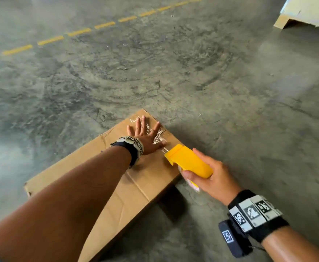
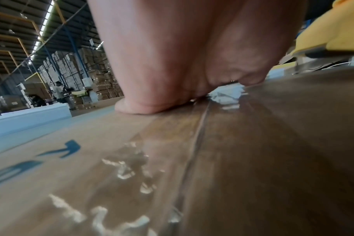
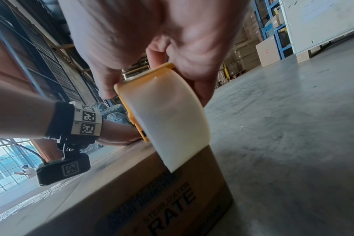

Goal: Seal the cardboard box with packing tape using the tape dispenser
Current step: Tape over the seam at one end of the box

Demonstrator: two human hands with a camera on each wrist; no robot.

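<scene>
Cardboard box [image 1: 105, 178] on floor: left hand [image 1: 145, 137] flat, pressing wrinkled tape over seam at 12 o'clock; right hand [image 1: 209, 178] grips tape dispenser [image 1: 187, 161] at 3 o'clock edge; sealing looks partial.

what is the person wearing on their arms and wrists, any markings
Both forearms are bare, no sleeves. The left hand and the right hand are ungloved. Each wrist carries a black strap ringed with pale square tiles printed with black-and-white coded patterns. A small black camera box with its own coded tag hangs under the right wrist.
</scene>
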